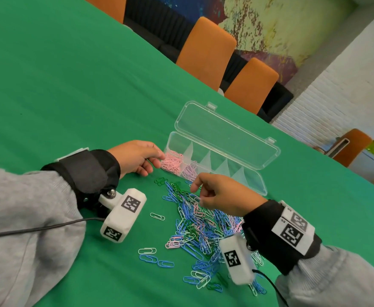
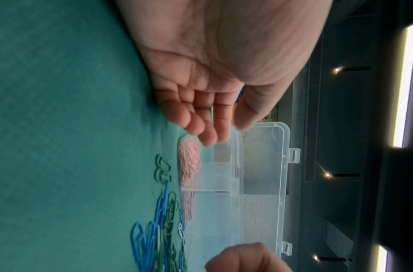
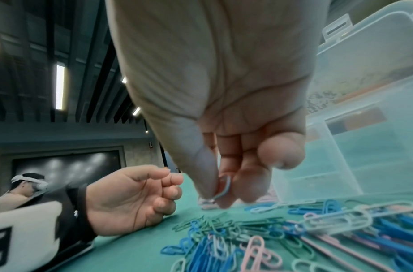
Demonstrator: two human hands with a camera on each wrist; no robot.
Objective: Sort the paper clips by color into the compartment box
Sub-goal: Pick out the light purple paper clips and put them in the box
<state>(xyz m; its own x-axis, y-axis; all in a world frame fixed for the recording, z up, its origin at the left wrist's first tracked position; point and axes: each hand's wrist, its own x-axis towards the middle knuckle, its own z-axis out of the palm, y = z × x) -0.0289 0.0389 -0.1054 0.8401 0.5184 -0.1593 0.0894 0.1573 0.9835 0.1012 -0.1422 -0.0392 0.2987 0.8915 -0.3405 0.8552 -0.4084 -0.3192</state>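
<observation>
A clear compartment box [image 1: 251, 173] lies on the green cloth with its lid [image 1: 226, 136] open. Pink clips [image 1: 172, 162] fill its leftmost compartment and lilac clips [image 1: 190, 170] the one beside it; the other compartments look empty. A mixed pile of paper clips [image 1: 200, 227], blue, green, pink and white, lies in front of the box. My right hand [image 3: 222, 191] hovers over the pile's far end and pinches a pale blue clip [image 3: 226, 187] between thumb and fingers. My left hand [image 1: 157, 159] rests by the box's left end, fingers loosely curled, holding nothing [image 2: 212, 134].
Single clips lie apart from the pile at the near left [image 1: 157, 216] [image 1: 147, 251]. Orange chairs [image 1: 206, 54] stand along the table's far edge. Green cloth stretches bare to the left. Another person wearing a headset [image 3: 26, 185] sits across the room.
</observation>
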